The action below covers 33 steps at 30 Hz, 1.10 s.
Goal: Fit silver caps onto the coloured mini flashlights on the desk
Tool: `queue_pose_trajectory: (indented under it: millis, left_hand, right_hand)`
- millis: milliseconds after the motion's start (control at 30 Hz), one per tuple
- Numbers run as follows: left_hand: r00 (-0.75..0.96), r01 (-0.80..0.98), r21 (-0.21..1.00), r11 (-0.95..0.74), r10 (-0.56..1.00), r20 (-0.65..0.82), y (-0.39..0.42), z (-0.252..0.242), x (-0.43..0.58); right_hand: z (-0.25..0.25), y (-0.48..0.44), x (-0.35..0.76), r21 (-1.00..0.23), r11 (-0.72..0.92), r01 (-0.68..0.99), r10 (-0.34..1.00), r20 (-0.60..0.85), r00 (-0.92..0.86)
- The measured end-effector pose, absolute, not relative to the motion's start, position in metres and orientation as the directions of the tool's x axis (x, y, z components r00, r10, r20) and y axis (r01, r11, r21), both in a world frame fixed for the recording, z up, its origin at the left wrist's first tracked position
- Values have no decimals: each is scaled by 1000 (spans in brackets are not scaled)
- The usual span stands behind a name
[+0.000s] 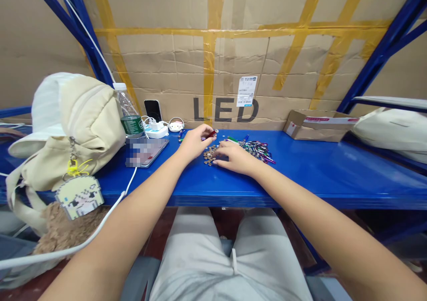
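Observation:
My left hand (195, 142) is closed around a small red pen-shaped keychain light (211, 134), held just above the blue shelf (300, 176). My right hand (233, 155) lies palm down with its fingers curled onto a pile of small round button cells (209, 154). Whether those fingers hold one I cannot make out. Right behind my right hand lies a heap of several coloured keychain lights (258, 149) with rings.
A cream backpack (80, 123) with a pixel charm sits at the left, beside a water bottle (130, 114), a phone lying flat (147, 153), a white charger with cables (156, 130) and a standing phone. A small cardboard box (316, 125) and a white bag (390, 127) are at the right. A taped cardboard wall closes the back.

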<state>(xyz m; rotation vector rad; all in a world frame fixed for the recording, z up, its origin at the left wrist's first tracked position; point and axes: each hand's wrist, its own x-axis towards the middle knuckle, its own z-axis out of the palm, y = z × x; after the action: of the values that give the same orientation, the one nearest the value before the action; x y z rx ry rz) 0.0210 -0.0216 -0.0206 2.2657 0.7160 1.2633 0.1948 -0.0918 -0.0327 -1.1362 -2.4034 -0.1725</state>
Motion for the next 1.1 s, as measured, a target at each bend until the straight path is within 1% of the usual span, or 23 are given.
queue_pose_trajectory:
  millis: [133,333,467,533,567,700,767,900,1100]
  left_hand:
    - [450,244,594,-766,633,631,-24,-20,22]
    - [465,241,590,-771,625,627,-22,-22,22]
    - [481,251,575,-779,616,624,-21,-22,21]
    - [490,262,581,-770,625,608,-22,-22,21]
    - [497,267,588,-764,632,595,-23,-21,21]
    - [548,302,596,-744,647,530,-26,-20,22]
    - [586,301,587,-752,631,509,-28,-21,22]
    - [634,259,584,-769,592,498,-31,-21,23]
    - [636,241,620,-747,604,481,-35,-19,24]
  right_hand:
    - [-38,-84,196,-74,595,801,745,426,-514]
    - [-40,-80,195,-140,541,829,794,411,-448]
    - [-41,-80,192,-160,522,837,806,414,-423]
    - [-38,-81,194,-169,536,827,787,457,-416]
    - [-37,-81,196,-181,542,820,768,502,-397]
    - [-27,-84,206,-253,556,791,626,754,-199]
    - [-24,-85,210,-263,575,774,557,819,-136]
    - [-23,-86,211,-243,627,740,549,812,-199]
    - [-23,-87,212,-246,667,703,545,804,-236]
